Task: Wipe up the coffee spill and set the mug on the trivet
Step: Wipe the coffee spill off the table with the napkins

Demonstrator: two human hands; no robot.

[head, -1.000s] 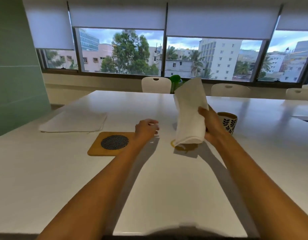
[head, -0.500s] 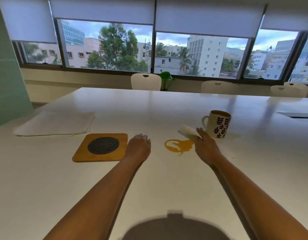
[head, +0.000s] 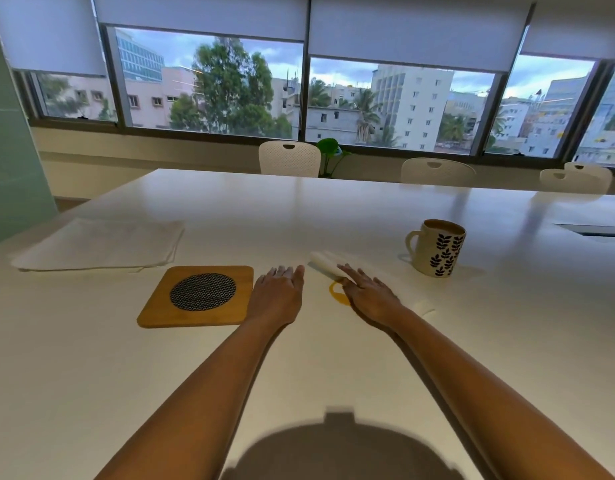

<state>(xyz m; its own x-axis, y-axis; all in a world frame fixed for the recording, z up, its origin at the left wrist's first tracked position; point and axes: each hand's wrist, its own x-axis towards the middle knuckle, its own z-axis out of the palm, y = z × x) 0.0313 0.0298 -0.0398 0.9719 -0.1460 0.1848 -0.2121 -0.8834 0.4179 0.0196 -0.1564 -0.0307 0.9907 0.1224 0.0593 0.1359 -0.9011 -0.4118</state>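
White sheets (head: 91,244), stacked, lie on the table (head: 333,209) at 10 o'clock from the spill, untouched. Trivet (head: 197,296): wood with a dark mesh disc, at 9 o'clock from the spill, nothing on it. Left hand (head: 276,292): palm down on the table just beside the trivet's right edge; contact with that edge cannot be told. Its fingers (head: 281,271) are straight and close together, grasping nothing.

Spill (head: 337,294): a brown ring between the two hands. Part of it shows at the right hand's 9 o'clock; the rest is hidden under cloth and hand. Cloth (head: 328,263): white, folded, laid across the spill's far and right side. Right hand (head: 368,296): flat on the cloth, fingers (head: 352,275) extended and slightly spread, pressing rather than gripping. Mug (head: 435,249): upright at 2 o'clock from the spill, well apart from the trivet, handle to the left, apparently holding coffee near the brim.

Assessment: wiping is the step in hand; the mug is not yet placed. Recommended: even pressure under a flat palm, drawing the cloth toward 9 o'clock over the exposed ring. Gather the liquid inward, not toward the trivet, and turn to a dry face if it streaks. The right forearm should clear the mug.
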